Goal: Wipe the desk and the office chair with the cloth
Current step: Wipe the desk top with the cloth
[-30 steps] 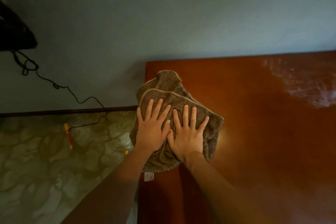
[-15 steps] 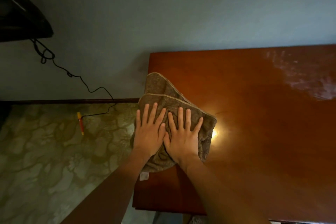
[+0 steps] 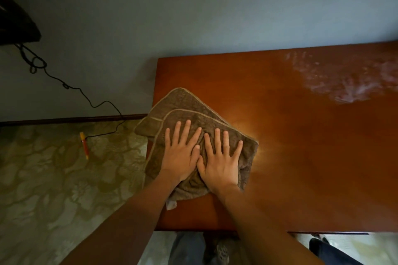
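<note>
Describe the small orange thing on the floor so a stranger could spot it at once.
Find the reddish wooden desk, then look left to the patterned floor. A thin black cable runs down the wall to a slim orange stick with yellow ends. It is the only bright thing there.

This looks like a plain room in a home, perhaps a study corner: a glossy reddish-brown wooden surface (image 3: 301, 168) stands against a bare, pale blue-grey wall (image 3: 193, 6), with a dark skirting board (image 3: 64, 119) along the wall's foot. The floor (image 3: 53, 189) has an olive-and-cream covering printed in a stone-like pattern, and a thin black cable (image 3: 90, 101) trails down from a dark object (image 3: 15, 21) at the upper left, ending just beside an orange-and-yellow pen (image 3: 84, 145) lying there. A brown terry cloth (image 3: 185, 101) on the surface and a whitish smear (image 3: 344, 84) toward its far right fit household use.
</note>
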`<state>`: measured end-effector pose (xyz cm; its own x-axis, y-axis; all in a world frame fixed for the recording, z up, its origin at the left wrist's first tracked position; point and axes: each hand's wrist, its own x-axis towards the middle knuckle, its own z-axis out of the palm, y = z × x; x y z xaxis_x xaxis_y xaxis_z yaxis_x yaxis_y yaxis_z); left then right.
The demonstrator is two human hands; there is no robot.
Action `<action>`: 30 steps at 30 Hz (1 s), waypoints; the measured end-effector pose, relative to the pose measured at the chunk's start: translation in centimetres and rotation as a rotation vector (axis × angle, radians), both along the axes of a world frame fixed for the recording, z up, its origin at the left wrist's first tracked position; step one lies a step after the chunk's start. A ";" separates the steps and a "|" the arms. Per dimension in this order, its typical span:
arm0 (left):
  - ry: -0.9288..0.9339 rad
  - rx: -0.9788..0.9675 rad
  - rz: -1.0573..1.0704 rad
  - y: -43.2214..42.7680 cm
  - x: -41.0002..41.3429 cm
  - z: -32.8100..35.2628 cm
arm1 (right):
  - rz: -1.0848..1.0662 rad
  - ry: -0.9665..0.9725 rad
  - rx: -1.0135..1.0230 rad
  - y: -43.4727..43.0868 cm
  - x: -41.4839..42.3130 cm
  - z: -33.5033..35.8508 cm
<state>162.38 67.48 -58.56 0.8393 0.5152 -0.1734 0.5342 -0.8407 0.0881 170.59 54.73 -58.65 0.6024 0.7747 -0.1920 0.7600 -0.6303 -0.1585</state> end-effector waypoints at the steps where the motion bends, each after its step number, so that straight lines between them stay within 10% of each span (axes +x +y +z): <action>1: 0.007 -0.009 -0.013 -0.6 0.6 0.2 | -0.006 -0.002 -0.005 -0.8 0.4 0.0; 30: 0.045 -0.049 -0.495 -5.6 23.7 1.2 | -0.278 -0.051 -0.007 -12.2 19.3 0.5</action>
